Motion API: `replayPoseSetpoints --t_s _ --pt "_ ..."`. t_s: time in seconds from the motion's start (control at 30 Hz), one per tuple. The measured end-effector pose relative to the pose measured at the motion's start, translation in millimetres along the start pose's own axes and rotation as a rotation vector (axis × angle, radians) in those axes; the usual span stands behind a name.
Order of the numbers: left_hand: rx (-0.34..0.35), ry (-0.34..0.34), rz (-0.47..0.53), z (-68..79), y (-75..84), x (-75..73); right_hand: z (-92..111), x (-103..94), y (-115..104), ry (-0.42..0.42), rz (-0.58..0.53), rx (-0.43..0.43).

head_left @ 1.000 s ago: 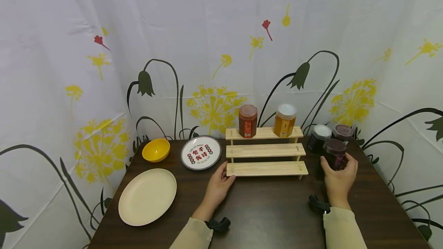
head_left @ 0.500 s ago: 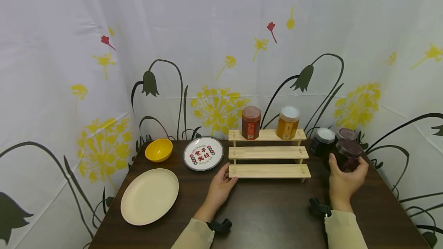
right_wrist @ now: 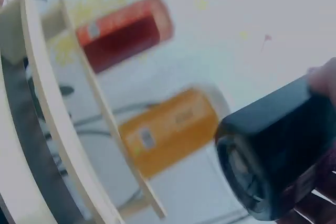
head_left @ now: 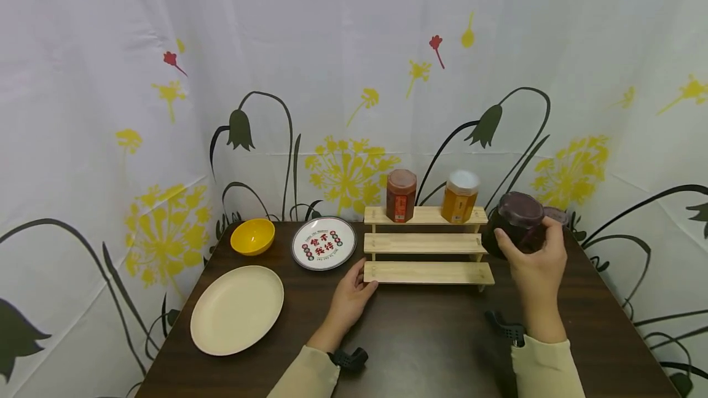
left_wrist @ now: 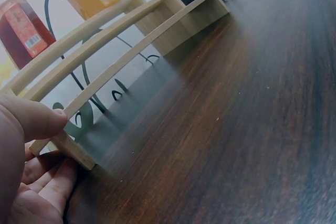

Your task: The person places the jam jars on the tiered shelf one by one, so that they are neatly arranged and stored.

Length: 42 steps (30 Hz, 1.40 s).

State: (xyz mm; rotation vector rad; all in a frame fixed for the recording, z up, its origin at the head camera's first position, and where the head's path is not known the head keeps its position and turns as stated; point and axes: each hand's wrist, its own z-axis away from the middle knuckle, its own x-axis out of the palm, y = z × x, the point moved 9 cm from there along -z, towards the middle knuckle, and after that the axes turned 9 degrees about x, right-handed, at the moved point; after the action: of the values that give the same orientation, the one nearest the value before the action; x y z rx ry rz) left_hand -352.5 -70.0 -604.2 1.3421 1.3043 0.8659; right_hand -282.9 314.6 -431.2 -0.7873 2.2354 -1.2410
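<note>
My right hand [head_left: 538,275] grips a dark jar with a purple lid [head_left: 514,221], raised off the table at the right of the wooden three-step rack [head_left: 426,242]. In the right wrist view the underside of this dark jar [right_wrist: 278,140] shows. My left hand [head_left: 347,303] pinches the left end of the rack's lowest step, thumb on top and fingers beneath, as the left wrist view shows. On the top step stand a red-brown jar [head_left: 401,196] and an amber jar with a white lid [head_left: 460,197].
Behind the held jar, a second purple-lidded jar [head_left: 555,215] shows in part; the white-lidded dark jar there is mostly hidden. A yellow bowl [head_left: 252,237], a printed plate [head_left: 324,243] and a cream oval plate [head_left: 238,311] lie left on the dark table [head_left: 426,343]. A patterned curtain [head_left: 343,78] hangs behind.
My right hand has lifted the dark jar off the table and brought it leftward, nearer the rack. The left hand stays at the rack's end.
</note>
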Motion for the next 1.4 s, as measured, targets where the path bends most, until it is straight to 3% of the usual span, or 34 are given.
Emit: replayPoseSetpoints --t_s 0.1,0.23,0.33,0.47,0.6,0.93,1.2,1.4 --pt "0.006 -0.004 0.006 -0.7 0.9 -0.1 6.4 13.1 -10.1 -0.068 0.028 -0.027" --pt "0.004 -0.004 0.009 -1.4 0.8 -1.4 17.3 35.6 -5.5 -0.16 -0.066 0.018" --pt "-0.005 -0.003 0.019 -1.6 0.0 -1.4 24.4 51.9 0.4 -0.213 -0.123 0.003" --pt "-0.011 -0.003 0.028 0.0 -1.1 0.5 34.7 65.7 1.9 -0.254 -0.051 -0.077" --pt "-0.014 -0.006 0.002 0.8 -2.3 0.9 45.2 78.2 3.0 -0.291 -0.008 -0.081" --pt "-0.015 -0.005 -0.004 2.4 -2.0 -0.5 68.5 114.0 22.2 -0.458 -0.118 0.055" --pt "0.001 -0.001 -0.034 -2.4 2.6 -1.4 67.5 121.4 27.8 -0.478 -0.087 0.08" --pt "-0.025 -0.006 -0.023 -2.0 0.4 -2.0 69.9 127.3 38.9 -0.49 -0.091 0.157"
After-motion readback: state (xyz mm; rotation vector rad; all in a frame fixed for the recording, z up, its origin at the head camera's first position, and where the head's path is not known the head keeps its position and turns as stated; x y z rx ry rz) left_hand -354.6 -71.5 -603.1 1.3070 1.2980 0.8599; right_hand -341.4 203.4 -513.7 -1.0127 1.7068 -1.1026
